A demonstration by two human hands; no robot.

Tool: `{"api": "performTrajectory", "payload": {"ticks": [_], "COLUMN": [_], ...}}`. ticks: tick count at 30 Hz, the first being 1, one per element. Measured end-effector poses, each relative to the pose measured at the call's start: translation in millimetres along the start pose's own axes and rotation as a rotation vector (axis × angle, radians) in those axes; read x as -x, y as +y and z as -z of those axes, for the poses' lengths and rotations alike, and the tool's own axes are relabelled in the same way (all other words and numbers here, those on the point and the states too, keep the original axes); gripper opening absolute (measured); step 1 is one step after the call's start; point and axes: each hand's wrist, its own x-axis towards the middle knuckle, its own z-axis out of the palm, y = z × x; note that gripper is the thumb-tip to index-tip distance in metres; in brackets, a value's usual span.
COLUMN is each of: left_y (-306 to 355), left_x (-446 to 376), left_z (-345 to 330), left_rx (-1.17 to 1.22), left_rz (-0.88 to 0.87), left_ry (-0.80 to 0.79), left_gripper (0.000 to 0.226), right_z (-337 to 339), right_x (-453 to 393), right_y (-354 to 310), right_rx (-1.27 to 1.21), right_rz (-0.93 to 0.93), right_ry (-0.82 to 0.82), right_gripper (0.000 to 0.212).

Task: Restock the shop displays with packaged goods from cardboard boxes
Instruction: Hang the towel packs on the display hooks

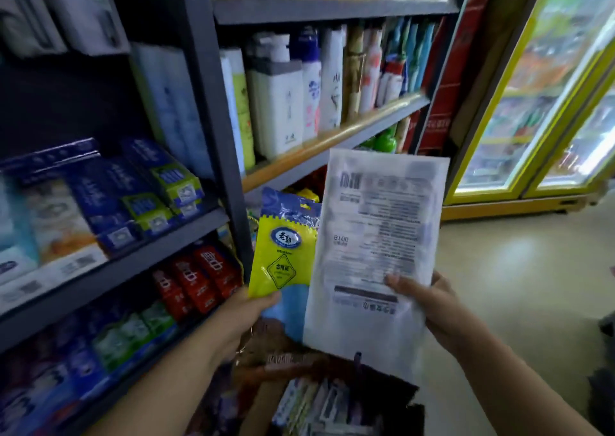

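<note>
Shampoo bottles (293, 103) behind 2 held packets (376, 242).

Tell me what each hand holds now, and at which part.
Left hand grips the yellow packet at its lower end. Right hand grips the white packet at its lower right edge, thumb on the printed face.

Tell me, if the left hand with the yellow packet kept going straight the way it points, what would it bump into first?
Probably the grey shelf upright: the left hand aims its yellow packet up and forward toward it. Depth is unclear, so it could pass just beside.
</note>
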Motion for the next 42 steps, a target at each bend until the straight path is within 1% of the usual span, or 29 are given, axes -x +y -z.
{"api": "performTrajectory", "payload": {"ticks": [1,2,3,4,5,8,11,12,15,17,18,20,21,22,23,25,27,29,30,31,33,34,35,36,37,38,39,40,42], "left_y": [10.4,21.6,32.8,43.0,53.2,79.9,93.3,96.7,104.9,110.3,113.8,111.5,108.7,108.1,110.8,118.1,120.3,123.1,122.0,119.8,110.1,104.6,100.2,96.4,93.5,91.6,90.8,89.4,86.8], "left_x": [6.4,12.1,16.4,19.5,22.5,37.8,47.3,50.4,61.2,69.5,75.4,82.5,82.6,79.3,77.7,87.5,91.2,104.4,105.8,103.9,93.1,86.8,83.8,81.2,80.0,81.7,83.7,84.7,85.9], "left_z": [4.4,8.2,11.0,13.6,15.7,12.6,7.6,6.6,9.6,14.5,15.6,26.3,30.9,34.5,38.5,39.3,39.1,33.0,31.6,29.2,27.1,27.7,27.8,28.2,28.1,27.0,25.3,24.4,22.6], "left_rx": [0.027,0.024,0.016,0.020,0.052,0.120,0.158,0.183,0.272,0.313,0.353,0.358,0.359,0.390,0.388,0.344,0.281,0.262,0.269,0.283,0.302,0.301,0.302,0.309,0.314,0.314,0.312,0.306,0.293], "left_rz": [0.006,0.002,0.004,0.015,0.020,-0.038,-0.108,-0.127,-0.143,-0.169,-0.175,-0.255,-0.307,-0.332,-0.299,-0.170,-0.149,-0.129,-0.130,-0.143,-0.228,-0.271,-0.304,-0.338,-0.367,-0.387,-0.403,-0.417,-0.429], "left_ry": [-0.016,-0.023,-0.026,-0.023,-0.044,-0.066,-0.061,-0.062,-0.075,-0.109,-0.066,-0.034,-0.017,-0.002,-0.027,-0.190,-0.346,-0.441,-0.482,-0.499,-0.485,-0.464,-0.449,-0.430,-0.409,-0.391,-0.367,-0.334,-0.253], "left_gripper": [0.018,0.027,0.041,0.055,0.056,0.025,0.012,0.012,0.029,0.023,0.022,0.024,0.027,0.036,0.044,0.043,0.054,0.065,0.066,0.069,0.087,0.095,0.098,0.097,0.092,0.084,0.076,0.072,0.074], "right_z": [-2.1,-5.1,-8.2,-11.8,-15.6,-27.6,-37.4,-39.6,-40.1,-38.7,-35.9,-31.3,-28.0,-25.9,-23.7,-23.9,-26.7,-31.1,-33.8,-36.4,-43.7,-49.1,-52.5,-54.3,-55.6,-55.7,-55.0,-54.2,-52.2], "right_x": [0.1,0.1,-0.1,-0.5,-1.7,-4.3,-3.8,-2.1,4.5,11.0,11.4,10.4,10.6,11.9,12.8,17.9,19.4,18.4,17.7,17.4,18.1,21.9,24.0,25.5,27.1,28.1,29.0,30.1,30.1], "right_y": [-16.8,-34.0,-50.3,-65.1,-77.6,-102.4,-114.3,-116.1,-116.7,-119.6,-120.3,-122.3,-124.1,-126.4,-128.1,-133.6,-135.7,-132.8,-129.7,-126.8,-125.1,-127.2,-128.1,-128.8,-129.0,-127.6,-124.8,-121.0,-112.7], "right_rx": [0.057,0.120,0.184,0.246,0.306,0.487,0.506,0.506,0.564,0.679,0.787,1.021,1.107,1.173,1.238,1.385,1.475,1.493,1.492,1.471,1.297,1.135,0.927,0.695,0.463,0.260,0.131,0.081,0.091], "right_rz": [0.072,0.148,0.220,0.282,0.332,0.407,0.421,0.439,0.560,0.770,0.930,1.210,1.286,1.354,1.433,1.563,1.606,1.565,1.493,1.372,1.029,0.837,0.638,0.442,0.246,0.063,-0.068,-0.133,-0.142], "right_ry": [0.023,0.043,0.056,0.057,0.054,0.036,0.026,0.021,-0.006,-0.061,-0.077,-0.069,-0.057,-0.056,-0.068,-0.125,-0.170,-0.120,-0.055,0.032,0.193,0.229,0.230,0.211,0.162,0.073,-0.013,-0.082,-0.194], "right_gripper": [0.066,0.054,0.045,0.039,0.037,0.040,0.035,0.032,0.027,0.033,0.035,0.039,0.042,0.044,0.045,0.050,0.053,0.054,0.058,0.067,0.091,0.099,0.103,0.098,0.083,0.063,0.052,0.055,0.062]}}
